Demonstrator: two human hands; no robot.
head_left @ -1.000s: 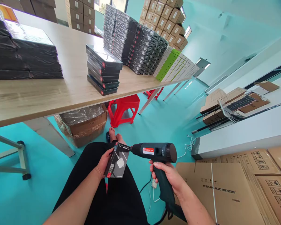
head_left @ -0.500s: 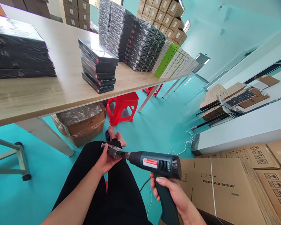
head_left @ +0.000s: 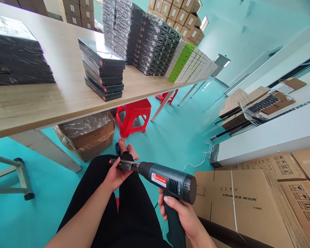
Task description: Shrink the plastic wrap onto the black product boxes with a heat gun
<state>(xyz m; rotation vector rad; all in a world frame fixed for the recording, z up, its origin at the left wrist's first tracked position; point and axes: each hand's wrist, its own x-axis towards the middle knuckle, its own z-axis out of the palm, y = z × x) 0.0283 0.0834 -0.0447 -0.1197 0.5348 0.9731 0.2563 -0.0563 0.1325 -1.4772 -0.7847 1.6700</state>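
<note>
Over my lap, my left hand [head_left: 116, 177] is closed on a flat black box [head_left: 124, 165] that looks wrapped in shiny clear film. My right hand [head_left: 178, 208] is wrapped round the grip of a dark green heat gun [head_left: 167, 179] with a red and white label. The gun points left, and its nozzle is right by the right end of the box; whether they touch I cannot tell. A stack of similar black boxes [head_left: 103, 72] stands near the edge of the wooden table [head_left: 67, 100].
On the table are film-wrapped black packs [head_left: 18, 55], tall wrapped stacks [head_left: 155, 44] and white-and-green boxes [head_left: 188, 65]. Below it are a carton with film [head_left: 93, 136] and a red stool [head_left: 134, 115]. Flat cartons [head_left: 237, 203] lean at my right; a white cord [head_left: 204, 160] crosses the floor.
The heat gun has shifted a little left and tilted, its rear swinging lower and toward me. The box in my left hand has turned slightly. The whole view has shifted slightly.
</note>
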